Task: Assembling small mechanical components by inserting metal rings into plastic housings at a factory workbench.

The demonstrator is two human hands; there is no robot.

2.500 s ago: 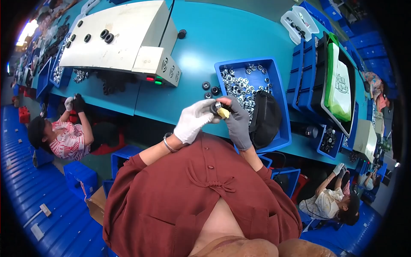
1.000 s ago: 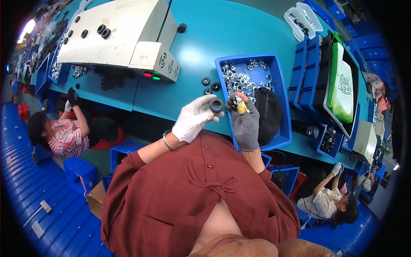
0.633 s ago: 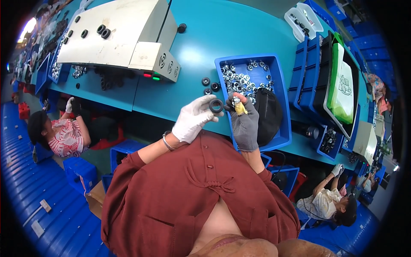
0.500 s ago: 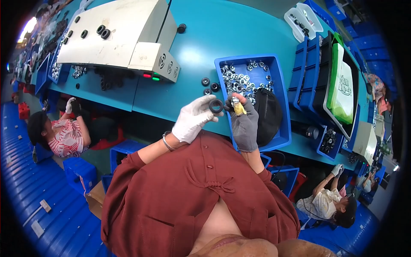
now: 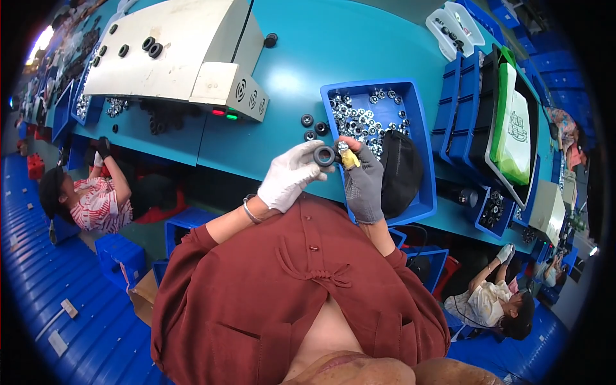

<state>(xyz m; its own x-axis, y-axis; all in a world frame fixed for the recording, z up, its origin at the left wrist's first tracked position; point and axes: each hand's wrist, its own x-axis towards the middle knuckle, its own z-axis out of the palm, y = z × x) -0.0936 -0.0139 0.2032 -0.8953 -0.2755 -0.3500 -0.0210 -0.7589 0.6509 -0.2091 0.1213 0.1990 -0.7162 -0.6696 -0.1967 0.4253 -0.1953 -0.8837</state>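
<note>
My left hand (image 5: pixel 287 178), in a white glove, pinches a black rubber ring (image 5: pixel 317 156) by its edge, with the hole facing up. Close beside it, my right hand (image 5: pixel 364 186) wears a grey glove with bare and yellow-wrapped fingertips. Between those fingertips is a small shiny metal part (image 5: pixel 342 147), almost touching the ring; whether they meet is hidden. A blue bin (image 5: pixel 418 115) just beyond holds many similar metal parts (image 5: pixel 364 120) and a black cloth pouch (image 5: pixel 402 173). Left of the bin lie several black wheels (image 5: pixel 307 120) with metal centres.
A cream machine (image 5: pixel 160 51) with black rings on top stands at left on the teal table (image 5: pixel 301 45). Stacked blue bins (image 5: pixel 454 109) and a green-white bag (image 5: pixel 513 128) are at right. A white tray (image 5: pixel 454 29) sits far right. Co-workers (image 5: pixel 96 205) sit on both sides.
My right hand has moved slightly left, bringing the metal part up to the black ring. My left hand keeps the ring in nearly the same place. The left co-worker's arms have shifted.
</note>
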